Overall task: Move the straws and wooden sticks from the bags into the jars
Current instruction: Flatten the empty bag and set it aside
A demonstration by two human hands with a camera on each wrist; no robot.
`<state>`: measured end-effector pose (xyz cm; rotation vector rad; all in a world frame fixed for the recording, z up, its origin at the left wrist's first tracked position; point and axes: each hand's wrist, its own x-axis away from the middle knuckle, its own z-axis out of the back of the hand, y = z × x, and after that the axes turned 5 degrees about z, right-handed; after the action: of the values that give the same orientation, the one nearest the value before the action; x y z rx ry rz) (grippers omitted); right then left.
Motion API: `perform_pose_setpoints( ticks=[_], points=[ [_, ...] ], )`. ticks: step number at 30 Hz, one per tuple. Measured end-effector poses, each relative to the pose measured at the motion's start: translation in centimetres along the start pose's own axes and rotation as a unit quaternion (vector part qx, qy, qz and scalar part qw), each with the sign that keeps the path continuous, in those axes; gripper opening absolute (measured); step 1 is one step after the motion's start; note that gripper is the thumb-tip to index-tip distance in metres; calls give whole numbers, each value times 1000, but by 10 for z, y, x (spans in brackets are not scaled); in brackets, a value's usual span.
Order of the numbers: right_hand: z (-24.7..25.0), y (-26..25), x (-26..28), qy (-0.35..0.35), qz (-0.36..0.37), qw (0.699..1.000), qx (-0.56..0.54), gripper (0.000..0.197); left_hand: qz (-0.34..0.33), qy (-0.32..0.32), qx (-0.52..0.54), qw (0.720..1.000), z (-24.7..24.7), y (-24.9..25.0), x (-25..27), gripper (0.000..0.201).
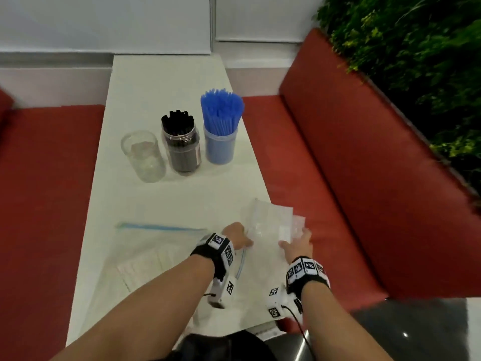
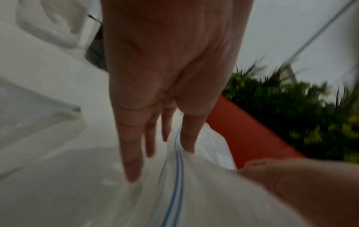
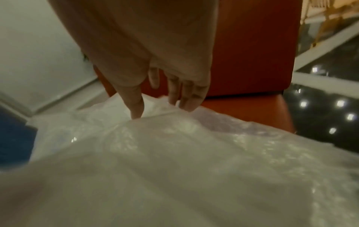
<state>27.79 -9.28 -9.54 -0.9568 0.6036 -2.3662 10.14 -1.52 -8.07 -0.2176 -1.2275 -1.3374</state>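
Resting with straight fingers on a clear, empty-looking zip bag [image 1: 270, 225] at the tabletop's [image 1: 161, 82] near right corner, the left hand [image 1: 238, 235] and right hand [image 1: 298, 243] clench nothing. Beside it, the zip bag of wooden sticks [image 1: 145, 259] is likely limp and slippery; take it by the blue zip edge, with the empty jar [image 1: 143, 156] waiting.
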Motion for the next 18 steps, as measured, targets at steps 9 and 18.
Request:
perform_pose_setpoints(
  ticks=[9, 18],
  points=[
    [-49, 27, -15, -117, 147, 946, 263, 89, 24, 137, -66, 988, -39, -44, -34, 36],
    [-85, -39, -8, -171, 191, 887, 385, 68, 75, 146, 76, 984, 17, -78, -1, 45]
  ],
)
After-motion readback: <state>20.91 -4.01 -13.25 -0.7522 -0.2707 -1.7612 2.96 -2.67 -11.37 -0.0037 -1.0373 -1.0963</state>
